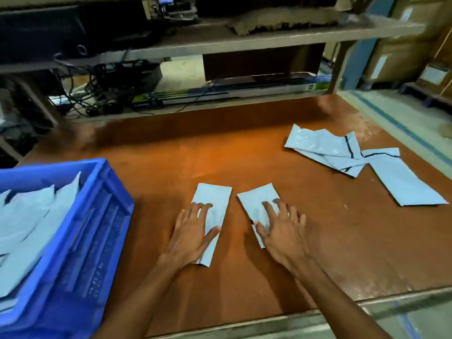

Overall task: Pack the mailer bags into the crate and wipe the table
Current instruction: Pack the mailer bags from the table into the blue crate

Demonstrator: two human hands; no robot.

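The left hand (193, 231) lies flat, fingers spread, on the left mailer bag (217, 199). The right hand (281, 231) lies the same way on the right mailer bag (256, 199). Both bags are near the front edge of the desk (244, 155), just beside each other. The blue crate (102, 196) stands at the left edge with packed bags (27, 216) inside. Loose bags (325, 148) lie by the right edge.

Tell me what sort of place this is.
Probably a warehouse packing station: light blue mailer bags on a brown worktable, a blue crate part-filled with them, and cardboard cartons stacked at the far right.
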